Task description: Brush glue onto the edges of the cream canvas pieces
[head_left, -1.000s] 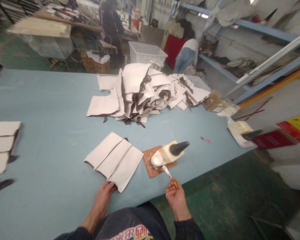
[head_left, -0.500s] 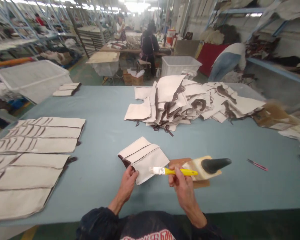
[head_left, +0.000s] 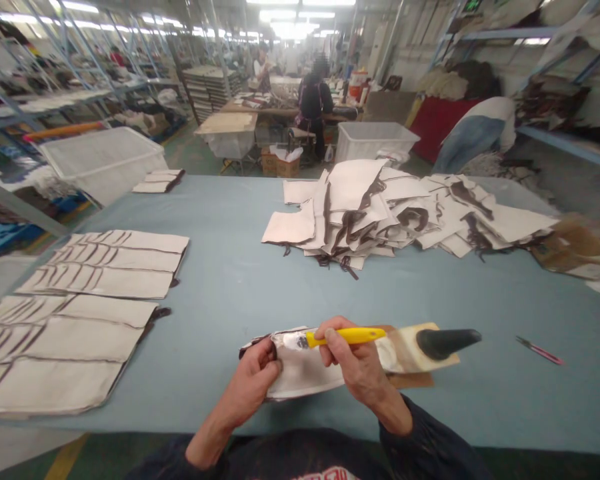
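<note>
My left hand pinches the dark-edged left side of a cream fabric piece, which is partly lifted and bent. In my right hand is a paintbrush with a yellow handle, its fingers closed round it. The pale bristles rest at the piece's dark edging, close to my left fingers. Just right of my right hand lies a brown board with a whitish, smeared surface, and a black, tapered object sits on it.
A large heap of cream pieces with dark trim lies at the back. Overlapping rows of similar pieces cover the left side. Thread snips lie at the right, near a cardboard box. Another person is beyond the blue-green table.
The brush has moved left, from the piece's lower right part to its dark edge. The piece has turned and its edge is now raised. The whole view has shifted a little.
</note>
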`<state>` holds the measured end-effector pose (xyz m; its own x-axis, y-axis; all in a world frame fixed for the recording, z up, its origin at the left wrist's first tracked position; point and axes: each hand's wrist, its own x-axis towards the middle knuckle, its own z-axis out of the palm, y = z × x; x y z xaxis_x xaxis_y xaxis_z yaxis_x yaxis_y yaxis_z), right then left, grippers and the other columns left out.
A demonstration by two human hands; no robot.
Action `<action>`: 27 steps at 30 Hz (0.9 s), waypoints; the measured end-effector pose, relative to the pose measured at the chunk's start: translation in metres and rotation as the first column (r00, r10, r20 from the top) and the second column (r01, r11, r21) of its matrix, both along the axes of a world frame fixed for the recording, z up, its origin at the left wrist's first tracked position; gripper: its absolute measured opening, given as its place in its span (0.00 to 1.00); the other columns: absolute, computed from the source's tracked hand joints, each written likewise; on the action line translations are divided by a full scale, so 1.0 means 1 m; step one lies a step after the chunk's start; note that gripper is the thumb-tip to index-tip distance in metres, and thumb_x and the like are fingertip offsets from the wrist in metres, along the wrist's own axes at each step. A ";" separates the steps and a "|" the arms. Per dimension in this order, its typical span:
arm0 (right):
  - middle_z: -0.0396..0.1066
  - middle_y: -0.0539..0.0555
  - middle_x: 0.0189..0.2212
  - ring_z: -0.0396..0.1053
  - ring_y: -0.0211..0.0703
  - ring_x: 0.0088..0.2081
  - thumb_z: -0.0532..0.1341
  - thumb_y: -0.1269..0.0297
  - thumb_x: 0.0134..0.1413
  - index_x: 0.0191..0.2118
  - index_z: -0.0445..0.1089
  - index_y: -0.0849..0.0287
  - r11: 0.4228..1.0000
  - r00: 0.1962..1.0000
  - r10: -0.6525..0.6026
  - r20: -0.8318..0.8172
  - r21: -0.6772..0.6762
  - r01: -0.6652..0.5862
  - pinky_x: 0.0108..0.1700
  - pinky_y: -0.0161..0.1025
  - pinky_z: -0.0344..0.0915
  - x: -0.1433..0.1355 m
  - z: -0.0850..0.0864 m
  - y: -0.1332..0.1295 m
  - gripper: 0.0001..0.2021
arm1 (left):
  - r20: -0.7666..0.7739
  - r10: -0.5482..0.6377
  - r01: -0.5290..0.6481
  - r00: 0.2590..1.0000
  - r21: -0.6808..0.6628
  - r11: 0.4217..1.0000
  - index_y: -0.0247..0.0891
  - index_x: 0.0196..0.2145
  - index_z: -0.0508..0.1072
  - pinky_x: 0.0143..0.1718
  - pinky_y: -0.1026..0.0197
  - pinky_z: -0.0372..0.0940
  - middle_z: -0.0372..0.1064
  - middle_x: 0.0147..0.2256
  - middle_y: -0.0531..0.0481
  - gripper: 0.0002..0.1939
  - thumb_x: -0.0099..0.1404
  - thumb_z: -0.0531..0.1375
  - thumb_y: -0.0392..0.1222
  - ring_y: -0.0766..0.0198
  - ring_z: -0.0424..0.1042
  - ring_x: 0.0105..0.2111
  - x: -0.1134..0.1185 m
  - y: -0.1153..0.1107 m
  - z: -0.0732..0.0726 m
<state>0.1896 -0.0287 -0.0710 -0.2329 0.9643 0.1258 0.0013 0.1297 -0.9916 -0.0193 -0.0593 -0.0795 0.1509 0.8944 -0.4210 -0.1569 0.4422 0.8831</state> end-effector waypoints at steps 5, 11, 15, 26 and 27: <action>0.71 0.48 0.24 0.70 0.38 0.27 0.56 0.48 0.74 0.39 0.75 0.57 0.989 0.991 -0.088 0.096 0.125 0.076 0.35 0.37 0.68 -0.008 -0.005 -0.002 0.20 | 0.029 0.022 -0.021 0.999 -0.027 0.999 0.37 0.48 0.82 0.36 0.62 0.71 0.82 0.37 0.47 0.25 0.50 0.66 0.42 0.51 0.79 0.40 0.007 -0.002 0.011; 0.70 0.47 0.21 0.69 0.37 0.24 0.56 0.52 0.75 0.40 0.76 0.57 0.980 0.995 -0.096 0.042 0.182 0.087 0.31 0.35 0.67 -0.005 0.003 -0.009 0.17 | 0.049 -0.009 0.012 0.999 -0.066 0.998 0.36 0.43 0.82 0.34 0.62 0.69 0.83 0.36 0.46 0.21 0.49 0.65 0.41 0.50 0.80 0.40 0.005 -0.001 0.017; 0.71 0.48 0.21 0.70 0.37 0.23 0.57 0.52 0.73 0.38 0.76 0.58 0.971 0.990 -0.133 0.048 0.206 0.120 0.30 0.34 0.68 -0.009 0.011 -0.007 0.17 | 0.047 -0.040 0.044 0.998 -0.079 0.996 0.36 0.42 0.82 0.33 0.63 0.68 0.82 0.35 0.47 0.22 0.48 0.64 0.42 0.53 0.78 0.37 0.006 0.002 0.018; 0.72 0.48 0.22 0.71 0.37 0.24 0.56 0.55 0.74 0.37 0.76 0.57 0.929 0.968 -0.223 0.115 0.326 0.176 0.29 0.33 0.68 -0.008 0.012 -0.005 0.17 | 0.026 -0.074 0.076 0.997 -0.075 0.994 0.36 0.41 0.82 0.29 0.65 0.63 0.80 0.31 0.49 0.22 0.48 0.63 0.42 0.60 0.73 0.28 0.009 0.008 0.023; 0.72 0.48 0.22 0.70 0.37 0.23 0.56 0.55 0.74 0.38 0.76 0.57 0.930 0.970 -0.225 0.090 0.318 0.187 0.29 0.33 0.67 -0.008 0.010 -0.006 0.17 | 0.031 -0.075 0.077 0.997 -0.075 0.994 0.36 0.42 0.81 0.29 0.65 0.63 0.79 0.31 0.49 0.22 0.48 0.63 0.42 0.61 0.73 0.28 0.009 0.009 0.024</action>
